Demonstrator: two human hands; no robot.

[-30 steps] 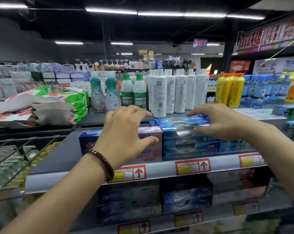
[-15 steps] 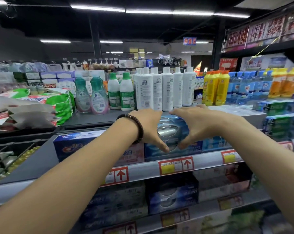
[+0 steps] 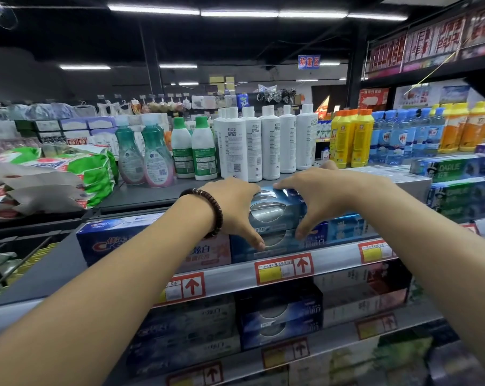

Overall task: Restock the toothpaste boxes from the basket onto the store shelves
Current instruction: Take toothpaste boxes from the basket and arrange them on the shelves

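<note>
— Where did the glossy blue cardboard toothpaste boxes (image 3: 277, 215) sit?
— Stacked on the grey metal shelf (image 3: 333, 263), right between the two hands, long axis running left to right.
— And the hands?
— The left hand (image 3: 233, 210) and the right hand (image 3: 322, 201) each curled over the stack, fingers on top and thumbs down its front. Neither was nearer, so I judged that squaring it needed both.

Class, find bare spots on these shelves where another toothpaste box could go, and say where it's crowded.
Free: the grey shelf left of the Crest box; the dark ledge between the green bags and the bottles. Crowded: the blue toothpaste boxes gripped by the left hand and right hand.
</note>
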